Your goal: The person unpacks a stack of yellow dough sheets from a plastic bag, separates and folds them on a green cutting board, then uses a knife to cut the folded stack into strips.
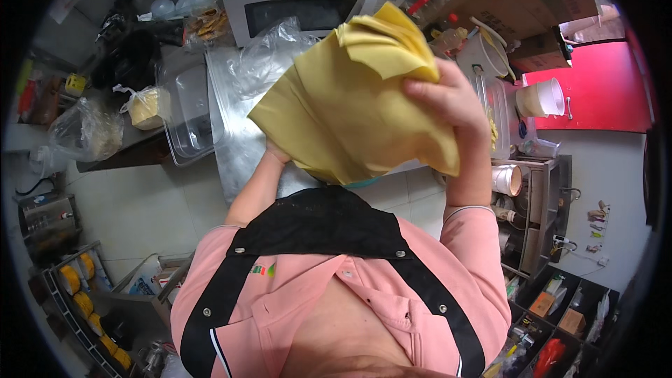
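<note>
A folded stack of thin, pliable yellow sheets [346, 110] is held up in front of my chest, over the metal worktop. My right hand [446, 94] grips its upper right side, with the thumb on the near face and the folded layers bunched above. At the lower left edge, my left hand [278, 152] reaches beneath the sheets, which hide its fingers. Part of a turquoise item [362, 183] peeks out below them. Just left of the stack lies the bare stainless worktop [239, 152], with a crumpled clear plastic bag [268, 58] farther back.
A white microwave [302, 5] stands at the back. Clear plastic trays [191, 152] and a bagged yellow block [149, 107] are on the left. To the right are a tray with yellow scraps [496, 115], a white tub [541, 98] and red-capped bottles [430, 0].
</note>
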